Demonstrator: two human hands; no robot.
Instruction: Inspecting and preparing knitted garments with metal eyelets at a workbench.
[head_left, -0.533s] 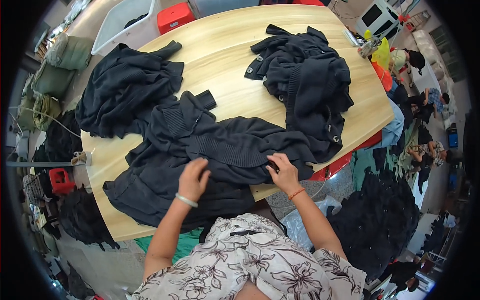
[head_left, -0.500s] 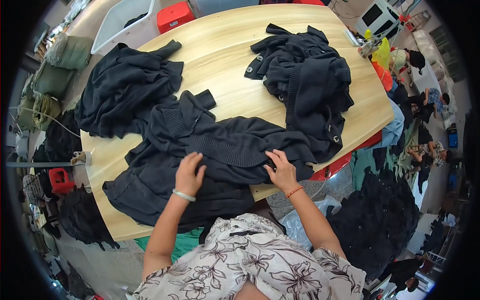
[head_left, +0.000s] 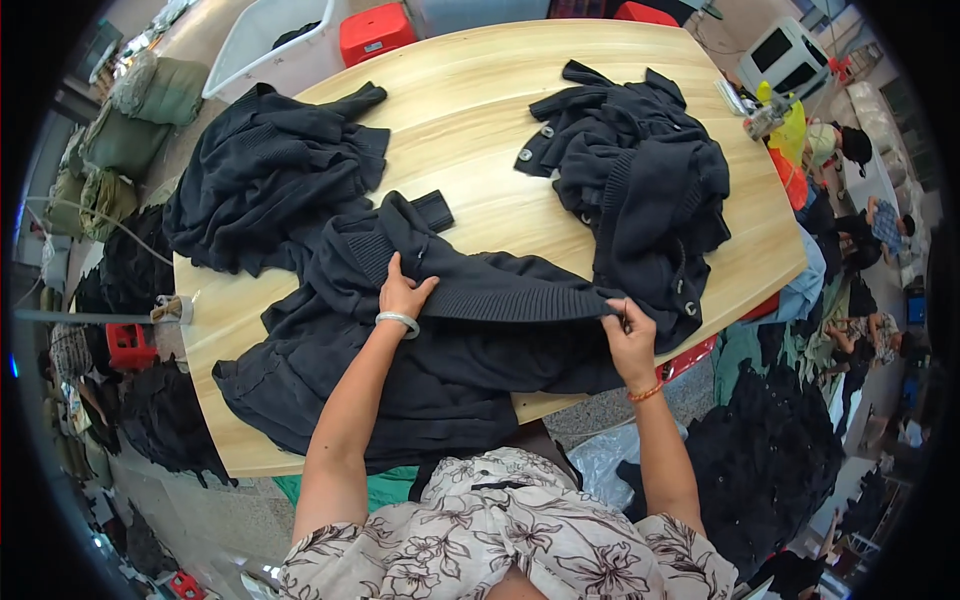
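A dark knit sweater (head_left: 540, 278) lies spread across the table's near side, its long ribbed band drawn out straight between my hands. My right hand (head_left: 630, 345) pinches the right end of that band and lifts it slightly. At its other end my left hand (head_left: 405, 298) rests on the knit, thumb and fingers apart. A ribbed cuff (head_left: 433, 212) sticks up beyond my left hand. More dark knit cloth (head_left: 370, 385) is layered below the band, toward me; where one garment ends and another begins is hard to tell.
One dark knit heap (head_left: 270, 170) sits at the table's far left, and a buttoned dark cardigan (head_left: 650, 170) lies crumpled at the right. Beyond the wooden table (head_left: 480, 120) stand a white bin (head_left: 235, 75) and a red box (head_left: 376, 35). Dark garments (head_left: 765, 450) pile on the floor at right.
My right hand has moved right and pulled the ribbed band straight, lifting its edge. My left hand has shifted slightly right and away from me. The whole view has shifted a little.
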